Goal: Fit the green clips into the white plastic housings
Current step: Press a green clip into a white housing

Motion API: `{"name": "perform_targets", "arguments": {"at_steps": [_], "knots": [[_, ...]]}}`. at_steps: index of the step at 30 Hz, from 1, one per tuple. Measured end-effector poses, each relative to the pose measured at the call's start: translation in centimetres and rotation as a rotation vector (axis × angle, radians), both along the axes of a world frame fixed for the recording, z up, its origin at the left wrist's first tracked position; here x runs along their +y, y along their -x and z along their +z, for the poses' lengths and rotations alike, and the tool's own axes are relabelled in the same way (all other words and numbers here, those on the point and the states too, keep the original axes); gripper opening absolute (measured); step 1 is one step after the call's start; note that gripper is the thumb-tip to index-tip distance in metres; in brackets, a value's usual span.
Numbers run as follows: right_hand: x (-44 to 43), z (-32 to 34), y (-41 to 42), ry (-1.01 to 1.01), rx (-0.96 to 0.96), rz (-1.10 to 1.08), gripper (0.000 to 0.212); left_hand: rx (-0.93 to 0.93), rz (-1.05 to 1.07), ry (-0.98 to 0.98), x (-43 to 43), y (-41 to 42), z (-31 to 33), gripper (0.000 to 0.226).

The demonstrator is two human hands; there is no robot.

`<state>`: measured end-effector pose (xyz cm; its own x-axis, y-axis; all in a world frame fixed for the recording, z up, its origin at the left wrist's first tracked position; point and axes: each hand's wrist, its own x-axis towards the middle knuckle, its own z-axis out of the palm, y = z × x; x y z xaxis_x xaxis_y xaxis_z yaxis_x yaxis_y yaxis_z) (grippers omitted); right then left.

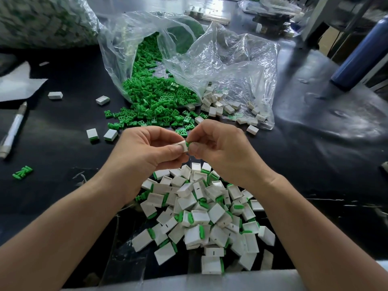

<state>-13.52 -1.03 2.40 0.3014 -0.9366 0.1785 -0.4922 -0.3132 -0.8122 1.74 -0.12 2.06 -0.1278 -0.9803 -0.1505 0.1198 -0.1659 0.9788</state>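
My left hand (pixel 147 148) pinches a white plastic housing (pixel 183 146) above the table's middle. My right hand (pixel 218 145) pinches a green clip (pixel 187 144) against the housing's open end; most of the clip is hidden by my fingers. Loose green clips (pixel 155 97) spill from a clear plastic bag (pixel 189 49) behind my hands. Empty white housings (pixel 222 106) lie in a second clear bag to the right. A heap of housings with green clips fitted (pixel 205 215) lies below my hands at the near edge.
A white pen (pixel 13 129) and white paper (pixel 16 82) lie at the left. Stray housings (pixel 102 100) and a green clip (pixel 22 172) dot the black table (pixel 63 143). A blue bottle (pixel 361 51) stands at the right; a bulging bag (pixel 42 19) sits far left.
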Motion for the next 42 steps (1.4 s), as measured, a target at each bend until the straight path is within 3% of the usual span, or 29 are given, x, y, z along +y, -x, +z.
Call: {"name": "perform_targets", "arguments": {"at_steps": [4, 11, 15, 22, 26, 31, 36, 42], "knots": [[-0.04, 0.12, 0.14, -0.07, -0.026, -0.011, 0.012, -0.017, -0.005, 0.022, 0.04, -0.16, 0.0, 0.023], [0.17, 0.33, 0.06, -0.095, 0.167, -0.008, 0.022, -0.021, -0.014, 0.049, 0.04, -0.14, -0.04, 0.019], [0.41, 0.28, -0.21, -0.056, 0.151, 0.005, 0.032, 0.014, -0.018, 0.034, 0.0, -0.24, 0.0, 0.019], [0.57, 0.3, -0.24, -0.015, 0.116, 0.052, 0.025, -0.053, -0.071, 0.07, -0.01, -0.57, 0.22, 0.019], [0.64, 0.74, 0.2, 0.0, 0.221, 0.125, 0.024, -0.162, -0.118, 0.199, 0.23, -0.62, 0.36, 0.018], [0.72, 1.01, 0.34, 0.096, 0.439, 0.179, 0.038, -0.295, -0.16, 0.322, 0.51, -0.53, 0.26, 0.016], [0.65, 0.69, 0.23, 0.015, 0.104, 0.111, 0.023, -0.132, -0.096, 0.274, 0.29, -0.48, 0.36, 0.016], [0.29, 0.77, 0.3, -0.335, -0.342, 0.043, 0.044, -0.014, -0.038, 0.19, 0.15, -0.31, 0.29, 0.025]]}}
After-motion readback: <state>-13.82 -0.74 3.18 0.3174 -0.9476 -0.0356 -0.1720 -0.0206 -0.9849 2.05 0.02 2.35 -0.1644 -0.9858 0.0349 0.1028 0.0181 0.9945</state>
